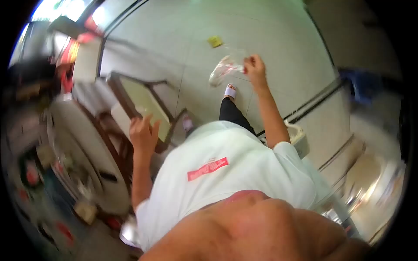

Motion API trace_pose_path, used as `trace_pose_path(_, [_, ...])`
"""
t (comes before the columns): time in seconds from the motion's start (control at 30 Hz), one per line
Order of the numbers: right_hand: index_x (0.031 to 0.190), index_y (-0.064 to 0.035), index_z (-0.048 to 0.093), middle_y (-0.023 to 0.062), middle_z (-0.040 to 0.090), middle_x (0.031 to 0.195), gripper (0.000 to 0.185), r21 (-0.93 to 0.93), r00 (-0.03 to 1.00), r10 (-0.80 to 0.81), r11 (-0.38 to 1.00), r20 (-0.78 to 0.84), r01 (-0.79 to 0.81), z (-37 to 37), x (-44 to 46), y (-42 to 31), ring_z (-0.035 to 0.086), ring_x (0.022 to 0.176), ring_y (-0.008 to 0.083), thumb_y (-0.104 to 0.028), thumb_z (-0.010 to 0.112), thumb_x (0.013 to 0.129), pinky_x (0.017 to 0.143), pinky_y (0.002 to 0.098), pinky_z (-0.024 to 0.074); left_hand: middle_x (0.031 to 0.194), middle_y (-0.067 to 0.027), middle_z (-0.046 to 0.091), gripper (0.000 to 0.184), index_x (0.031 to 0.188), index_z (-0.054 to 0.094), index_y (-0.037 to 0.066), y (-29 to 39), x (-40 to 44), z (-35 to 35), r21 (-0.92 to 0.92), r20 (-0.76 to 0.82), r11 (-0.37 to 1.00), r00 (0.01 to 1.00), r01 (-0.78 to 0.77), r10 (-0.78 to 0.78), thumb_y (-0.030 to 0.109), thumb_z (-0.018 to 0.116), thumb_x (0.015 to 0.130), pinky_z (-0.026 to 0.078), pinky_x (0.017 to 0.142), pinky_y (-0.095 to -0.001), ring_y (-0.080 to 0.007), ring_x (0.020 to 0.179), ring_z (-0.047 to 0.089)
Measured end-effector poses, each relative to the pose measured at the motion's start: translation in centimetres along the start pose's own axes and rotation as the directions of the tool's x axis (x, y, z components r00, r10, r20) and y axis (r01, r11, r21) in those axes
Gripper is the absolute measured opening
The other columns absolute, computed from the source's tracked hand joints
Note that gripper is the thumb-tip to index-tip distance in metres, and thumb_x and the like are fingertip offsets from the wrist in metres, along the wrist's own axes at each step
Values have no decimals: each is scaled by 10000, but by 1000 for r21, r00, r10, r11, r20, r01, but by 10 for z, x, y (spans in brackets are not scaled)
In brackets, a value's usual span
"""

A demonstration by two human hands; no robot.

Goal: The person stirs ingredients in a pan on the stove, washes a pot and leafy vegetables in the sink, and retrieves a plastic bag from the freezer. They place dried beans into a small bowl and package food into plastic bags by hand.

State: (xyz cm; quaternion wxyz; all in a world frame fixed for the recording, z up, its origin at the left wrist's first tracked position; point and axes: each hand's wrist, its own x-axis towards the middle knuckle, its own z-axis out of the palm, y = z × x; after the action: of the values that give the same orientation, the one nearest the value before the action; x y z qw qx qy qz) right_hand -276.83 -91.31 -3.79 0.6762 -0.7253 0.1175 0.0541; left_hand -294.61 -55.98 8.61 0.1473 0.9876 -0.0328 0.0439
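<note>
My right hand (255,69) is closed on the top of a clear plastic bag (223,69) that hangs to its left over the floor. Something whitish lies inside the bag, too blurred to name. My left hand (143,129) is raised beside a chair (146,102) with a pale seat and dark frame, its fingers apart and nothing in them. On the floor beyond the bag is a small yellow object (215,41).
A round-edged table (93,152) with items on it stands at the left. Behind the chair is a white panel (87,63). A whitish bin (297,138) is beside my right forearm. A blue stool-like object (363,87) sits at the right.
</note>
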Motion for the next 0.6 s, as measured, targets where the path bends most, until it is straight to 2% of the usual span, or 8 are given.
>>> trace_pose_path(0.03, [847,-30,514,18,517,667,123,-62,997,52,997,62,-48,-10,10,7,496,564,92,-139,565,873,503,244,421,594,-96,589,222,960,628,47,10,-4,-2,109,56,990,994,87,-93,191,654,794,445,825,-383,-257,623,592])
trace_pose_path(0.1, [866,-40,529,28,522,701,127,60,991,99,993,85,-104,-27,32,8,508,595,107,-161,564,879,551,256,454,613,-139,587,286,932,627,39,22,7,0,152,85,959,964,239,-253,263,674,761,451,786,-363,-285,646,589])
trace_pose_path(0.17, [867,-44,523,32,527,700,116,-25,990,86,996,113,-83,-48,71,3,519,600,115,-149,569,883,565,263,461,683,-146,619,337,968,619,36,35,25,0,223,111,915,924,336,-366,298,673,764,460,767,-373,-298,687,606])
trace_pose_path(0.23, [868,-43,514,39,544,712,116,65,982,117,990,149,-128,-62,99,-9,536,608,125,-140,573,889,561,268,454,729,-143,632,367,1007,611,42,59,51,-7,111,179,817,798,565,-576,313,671,767,465,749,-376,-297,720,612])
trace_pose_path(0.27, [868,-44,512,41,548,715,116,65,979,72,994,191,-86,-67,115,-14,551,623,131,-140,572,892,570,267,457,751,-141,639,383,1027,607,45,70,69,-5,50,225,757,731,652,-645,321,669,768,468,739,-378,-297,737,615])
trace_pose_path(0.37, [865,-42,503,37,550,726,114,61,963,-45,998,266,30,-77,147,-36,589,667,144,-127,574,893,604,256,460,808,-126,650,436,1090,589,66,97,111,16,-162,342,699,704,696,-622,357,660,773,473,722,-377,-281,781,620])
trace_pose_path(0.43, [860,-37,493,22,537,736,112,28,957,-73,997,281,67,-82,173,-51,607,697,147,-100,583,884,637,239,457,857,-125,651,464,1125,576,81,114,154,36,-240,484,683,695,690,-532,380,650,778,469,716,-369,-275,819,617])
trace_pose_path(0.6, [856,-30,485,24,531,763,114,44,954,-137,991,268,129,-101,253,-98,615,706,154,-94,573,891,659,238,458,880,-128,649,439,1103,587,74,137,276,92,-372,490,811,838,451,-241,364,658,781,465,698,-368,-289,804,616])
